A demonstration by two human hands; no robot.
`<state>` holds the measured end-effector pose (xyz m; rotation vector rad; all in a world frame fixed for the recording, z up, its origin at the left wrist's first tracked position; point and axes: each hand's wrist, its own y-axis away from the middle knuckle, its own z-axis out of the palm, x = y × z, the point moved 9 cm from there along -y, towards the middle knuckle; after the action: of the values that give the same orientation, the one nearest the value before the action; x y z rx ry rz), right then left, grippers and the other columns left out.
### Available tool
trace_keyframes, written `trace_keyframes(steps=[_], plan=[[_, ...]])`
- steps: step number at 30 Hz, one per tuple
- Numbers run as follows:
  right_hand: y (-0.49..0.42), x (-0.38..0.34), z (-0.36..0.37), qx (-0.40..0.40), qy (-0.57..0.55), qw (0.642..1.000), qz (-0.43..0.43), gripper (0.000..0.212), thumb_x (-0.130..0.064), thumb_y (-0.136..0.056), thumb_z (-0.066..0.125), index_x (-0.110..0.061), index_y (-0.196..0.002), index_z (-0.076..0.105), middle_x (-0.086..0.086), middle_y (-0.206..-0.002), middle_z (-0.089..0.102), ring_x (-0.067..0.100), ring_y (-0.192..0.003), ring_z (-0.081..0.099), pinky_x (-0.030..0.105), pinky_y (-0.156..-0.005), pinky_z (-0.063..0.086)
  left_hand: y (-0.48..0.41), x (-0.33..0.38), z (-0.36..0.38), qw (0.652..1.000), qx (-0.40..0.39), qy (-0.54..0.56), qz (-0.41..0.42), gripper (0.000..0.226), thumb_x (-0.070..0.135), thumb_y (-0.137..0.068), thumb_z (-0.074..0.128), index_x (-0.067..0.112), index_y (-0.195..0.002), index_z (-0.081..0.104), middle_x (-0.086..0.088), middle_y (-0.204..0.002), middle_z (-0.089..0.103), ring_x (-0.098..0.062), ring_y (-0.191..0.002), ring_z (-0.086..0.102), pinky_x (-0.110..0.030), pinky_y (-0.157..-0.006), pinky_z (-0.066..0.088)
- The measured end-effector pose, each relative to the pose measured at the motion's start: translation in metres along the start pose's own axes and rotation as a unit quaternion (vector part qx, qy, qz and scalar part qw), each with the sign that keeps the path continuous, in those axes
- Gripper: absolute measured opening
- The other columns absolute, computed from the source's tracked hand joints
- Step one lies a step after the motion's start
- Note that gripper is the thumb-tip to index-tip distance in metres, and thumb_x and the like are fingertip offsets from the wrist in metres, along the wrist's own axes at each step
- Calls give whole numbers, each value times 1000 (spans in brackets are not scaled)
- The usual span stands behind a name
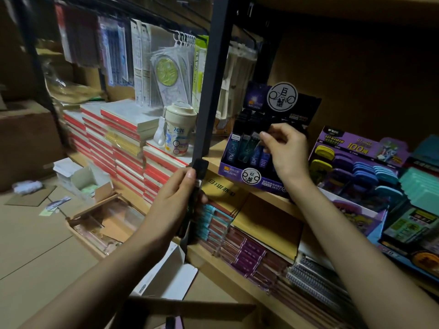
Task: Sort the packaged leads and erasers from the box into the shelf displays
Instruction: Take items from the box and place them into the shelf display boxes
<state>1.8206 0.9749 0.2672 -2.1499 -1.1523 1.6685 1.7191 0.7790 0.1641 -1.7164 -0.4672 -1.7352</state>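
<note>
Pinching one slim lead pack (255, 144) between thumb and fingertips, the right hand (285, 150) holds it at the front row of the lead display box (235, 169). That box, purple-fronted with a black header card, stands on the wooden shelf board (215, 160). Several packs already stand upright in its row, side by side. Whether the pinched pack is fully seated or only partway in cannot be told, as the fingers cover its top.

Just left of the display, the left hand (175, 200) has its fingers curled round a dark stack of lead packs (200, 168), held upright in front of the black shelf post (213, 79). This looks like the supply waiting to go in.

To the right stands a purple eraser display (332, 138) with rows of yellow, purple and blue erasers, which appears well stocked. Low in the view sits the open cardboard box (190, 309); only a sliver of its contents shows, too little to name.

As a judgement, the sorting is mid-way. One lead display is partly filled, a handful of packs remains in hand, and how much is left in the box is hidden. No eraser is being handled now.
</note>
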Motion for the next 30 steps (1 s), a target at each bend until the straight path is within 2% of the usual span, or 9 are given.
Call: trace_keyframes(steps=[3,7,11,15,20,23,25,27,30], plan=[[-5,3,6,-2,24,1000,-15,14,-17,-89,63,-11,-101,66,1,-90,66,18,-88,64,42,-81,55,-5,-10,1,996,-8,74,-43,41,46,-96,37,13,-113,53,1,-67,64,-10,-55,56,-21,-52,44],[-13,9,15,-26,25,999,-4,10,-16,-87,65,-21,-96,64,-8,-81,63,15,-84,65,39,-79,56,-15,-20,6,979,-22,172,-105,44,43,-93,40,16,-126,51,-2,-67,63,-12,-54,55,-24,-50,46],[-14,31,23,-15,27,998,53,13,-19,-87,65,-12,-99,67,8,-91,68,26,-92,66,40,-75,57,-12,-16,6,989,-28,123,-75,34,44,-89,48,28,-114,63,2,-85,67,-13,-78,62,-25,-63,48],[-11,27,23,-9,99,994,40,15,-26,-90,62,-11,-92,66,7,-86,67,21,-85,65,26,-68,53,-4,-1,5,995,-23,93,-25,34,43,-82,52,36,-114,61,21,-85,70,6,-79,65,-11,-58,49],[1,-21,7,21,261,963,-60,27,-31,-96,51,-9,-91,65,3,-76,61,15,-68,58,21,-53,36,-4,8,-9,998,29,48,10,32,47,-77,57,49,-109,59,2,-111,63,-16,-105,62,-34,-76,54],[24,-50,17,-59,157,982,-82,22,-26,-97,49,-10,-94,64,-3,-75,59,5,-66,57,13,-51,42,-3,12,-7,996,37,70,28,35,46,-72,62,49,-107,61,7,-107,65,-16,-105,63,-38,-80,55],[49,-58,39,-157,36,986,-33,20,-27,-94,53,-11,-96,65,-1,-82,66,9,-77,63,19,-67,51,-4,16,-6,996,40,65,48,36,41,-73,64,46,-109,61,12,-101,67,-13,-104,63,-37,-82,55],[73,-58,58,-227,-97,968,36,15,-21,-91,58,-10,-100,65,-3,-86,66,1,-79,62,19,-70,51,-2,26,1,995,41,39,87,35,35,-76,62,41,-110,59,18,-95,66,-5,-99,63,-27,-78,55],[88,-46,61,-207,-223,944,126,13,-6,-90,58,-9,-102,61,0,-87,64,0,-74,61,12,-63,48,0,34,12,990,46,20,131,33,22,-81,62,34,-112,58,18,-89,65,2,-88,63,-14,-71,51]])
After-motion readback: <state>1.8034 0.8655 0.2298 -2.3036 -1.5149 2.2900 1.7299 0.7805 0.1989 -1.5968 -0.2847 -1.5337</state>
